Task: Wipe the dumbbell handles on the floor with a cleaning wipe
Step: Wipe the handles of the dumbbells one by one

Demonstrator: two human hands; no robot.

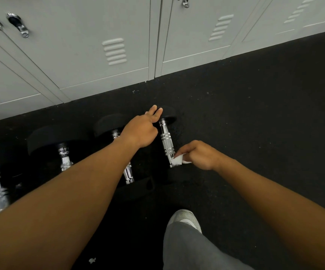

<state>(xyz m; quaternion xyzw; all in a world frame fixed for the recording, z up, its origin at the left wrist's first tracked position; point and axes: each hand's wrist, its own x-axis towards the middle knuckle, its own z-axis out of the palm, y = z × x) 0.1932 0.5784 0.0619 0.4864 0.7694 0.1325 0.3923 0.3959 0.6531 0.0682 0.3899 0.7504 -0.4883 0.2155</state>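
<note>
**Wiping the end dumbbell's handle**

While the left hand point(141, 131) rests with straight, relaxed fingers on the far black head point(169, 114) of the dumbbell, steadying it on the floor point(255, 114), the right hand point(198, 154) pinches a white wipe point(179, 160) against the near end of the chrome handle point(166, 142). That grip is closed on the wipe — fingers curled round it, thumb side toward the metal.

The handle runs away from the right grip toward the left one, and most of its ribbed length beyond the wipe looks uncovered. To do this step well, I judge the wipe should wrap partway round the bar, then slide its full length toward the left hand, with a twist to reach the underside and the grooves. Keeping the left hand pressing should stop the dumbbell rolling.

Further dumbbells point(64, 158) lie to the left of the left grip, lockers point(99, 36) beyond — their handles probably remain to be wiped.
</note>
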